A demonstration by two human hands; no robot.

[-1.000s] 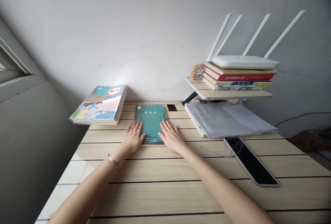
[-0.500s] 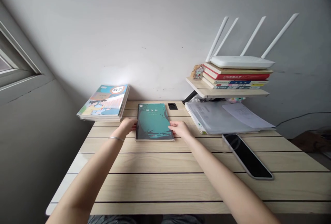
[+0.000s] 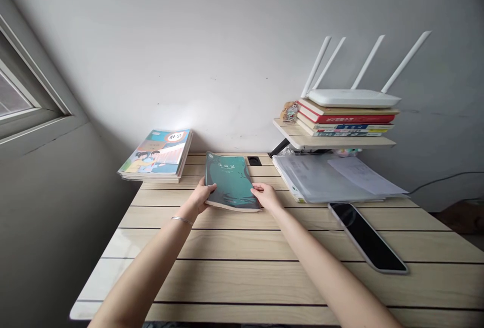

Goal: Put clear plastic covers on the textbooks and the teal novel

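Observation:
In the head view a green book (image 3: 229,181) with white characters on its dark-edged cover lies front side up near the back of the wooden table. My left hand (image 3: 201,194) grips its lower left edge, thumb on the cover and fingers underneath. At the right edge, my right hand (image 3: 265,195) pinches the book between thumb and fingers. The book's left side looks slightly raised, though how far it is off the table I cannot tell. A stack of textbooks (image 3: 157,154) with an illustrated blue cover sits to the left of it.
A phone (image 3: 368,237) lies at the right, below papers in a clear folder (image 3: 310,176). Above them, a small raised shelf (image 3: 321,141) carries stacked books (image 3: 348,118) and a white router (image 3: 353,98). A dark socket (image 3: 254,161) is set into the slatted table (image 3: 242,277).
My left hand has moved from beside the book to a grip on its lower left edge, thumb now on the cover. The book's left side has tilted up a little. The view has shifted slightly.

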